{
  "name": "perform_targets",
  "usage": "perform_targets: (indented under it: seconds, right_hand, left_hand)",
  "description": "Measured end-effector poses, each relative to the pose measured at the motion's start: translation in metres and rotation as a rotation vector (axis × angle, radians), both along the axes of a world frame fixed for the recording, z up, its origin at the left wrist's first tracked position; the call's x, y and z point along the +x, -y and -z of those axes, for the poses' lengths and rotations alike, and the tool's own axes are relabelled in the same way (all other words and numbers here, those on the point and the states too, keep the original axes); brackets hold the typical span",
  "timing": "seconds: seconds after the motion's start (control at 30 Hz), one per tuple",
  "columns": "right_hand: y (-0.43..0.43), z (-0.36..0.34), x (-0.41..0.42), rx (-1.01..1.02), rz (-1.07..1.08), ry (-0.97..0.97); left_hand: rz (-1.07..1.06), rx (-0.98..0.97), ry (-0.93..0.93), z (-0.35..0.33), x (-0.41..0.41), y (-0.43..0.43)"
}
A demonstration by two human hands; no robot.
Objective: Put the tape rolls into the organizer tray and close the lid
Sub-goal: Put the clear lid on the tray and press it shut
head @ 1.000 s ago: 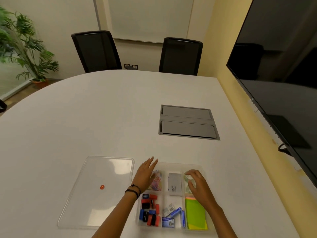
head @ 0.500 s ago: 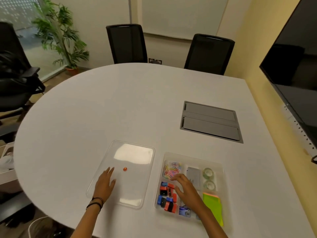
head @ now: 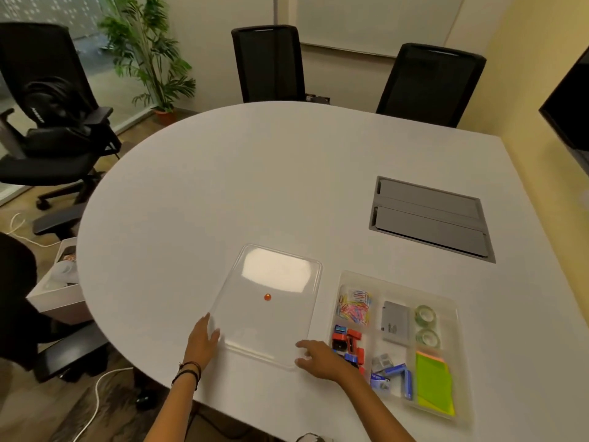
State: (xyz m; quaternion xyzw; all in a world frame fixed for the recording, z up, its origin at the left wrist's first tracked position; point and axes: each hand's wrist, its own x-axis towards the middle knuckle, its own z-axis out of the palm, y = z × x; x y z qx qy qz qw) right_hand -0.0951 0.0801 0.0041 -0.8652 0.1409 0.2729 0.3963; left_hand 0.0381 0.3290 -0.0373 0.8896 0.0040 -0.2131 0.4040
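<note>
The clear organizer tray [head: 398, 282] lies near the table's front right. Two clear tape rolls [head: 426, 314] [head: 428, 337] sit one behind the other in its right rear compartment. Other compartments hold coloured paper clips, a grey box, red and blue clips, staples and green sticky notes. The clear lid [head: 271, 327], with an orange knob [head: 267, 297], lies flat on the table just left of the tray. My left hand [head: 201, 341] touches the lid's near left edge with fingers extended. My right hand [head: 320, 357] rests spread fingers on the lid's near right corner.
A grey cable hatch [head: 428, 218] is set into the table behind the tray. Black chairs [head: 269, 62] stand at the far side and at the left. A white open box [head: 60, 282] sits low beside the table's left edge. A dark screen [head: 570, 122] hangs on the right wall.
My right hand left the tray and moved left onto the lid's near right corner. My left hand shifted to the lid's near left edge. The view turned further left.
</note>
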Motion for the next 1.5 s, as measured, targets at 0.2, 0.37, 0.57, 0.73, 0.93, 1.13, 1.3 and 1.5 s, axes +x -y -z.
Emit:
perform_targets:
  seconds: [0.2,0.37,0.57,0.73,0.93,1.13,1.3,1.5]
  right_hand:
    - [-0.011,0.008,0.007,-0.050,-0.015,-0.051]
    - [-0.009,0.006,0.015,0.025,0.209,-0.040]
    - [-0.003,0.004,0.016,0.078,0.248,-0.077]
    - [-0.008,0.001,0.017,0.077,0.239,-0.086]
    - [-0.012,-0.004,0.016,0.101,0.221,-0.055]
    - [-0.007,-0.016,0.017,0.105,0.274,0.078]
    - [0.013,-0.039,0.019,0.160,0.357,0.231]
    - [0.051,-0.071,0.014,0.263,0.469,0.364]
  left_hand:
    - [-0.034,-0.039,-0.023,-0.003,0.013,-0.009]
    - [-0.030,0.016,-0.038,-0.005,0.024,-0.005]
    - [-0.233,-0.098,-0.119,-0.006,0.035,-0.002]
    - [-0.286,-0.229,-0.065,-0.005,0.037,-0.011]
    - [-0.348,-0.421,-0.078,-0.020,0.038,-0.015]
    - [-0.293,-0.611,-0.060,-0.054,0.040,-0.012]
    - [-0.221,-0.649,0.038,-0.086,0.046,-0.002]
    - [-0.132,-0.660,0.135,-0.121,0.045,0.013]
